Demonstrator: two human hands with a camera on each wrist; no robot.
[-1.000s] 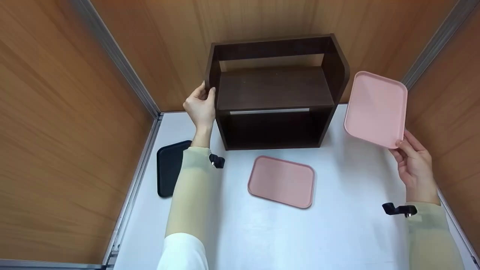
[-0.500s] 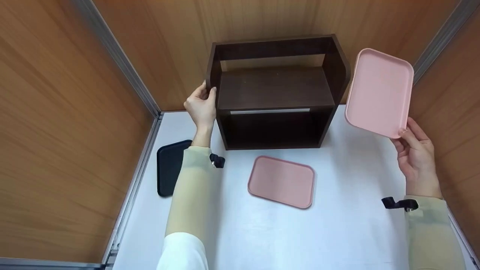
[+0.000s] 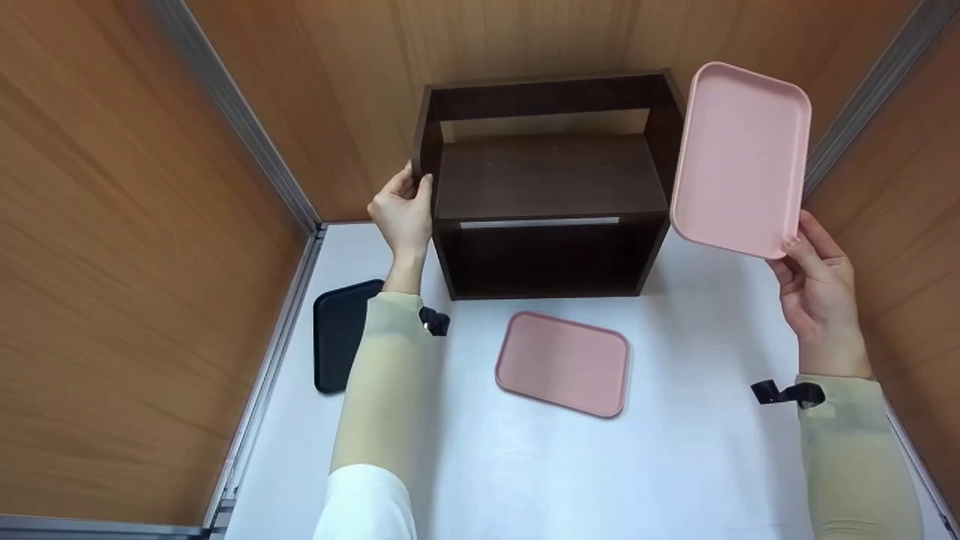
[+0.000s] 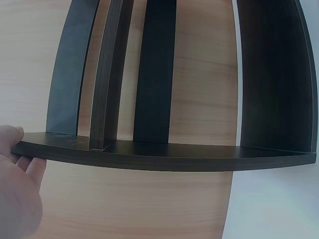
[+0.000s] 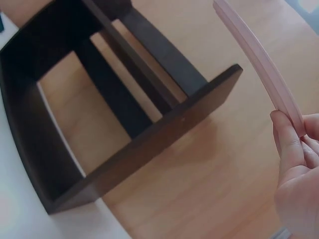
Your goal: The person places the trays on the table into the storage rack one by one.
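right hand [image 3: 817, 289] pinches pink tray [image 3: 741, 157] corner, long axis upright; left hand [image 3: 401, 214] grips shelf [image 3: 551, 180] side.

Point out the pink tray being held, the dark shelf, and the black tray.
held pink tray [image 3: 742, 157], head view, middle of its face
dark shelf [image 3: 551, 176], head view, middle board
black tray [image 3: 339, 341], head view, visible left part

You get bright, even overhead light, soft shadows beneath the shelf [image 3: 551, 187] on the white table [image 3: 675, 465]; wrist views bend straight edges, and the near hand [image 4: 17, 199] blurs.
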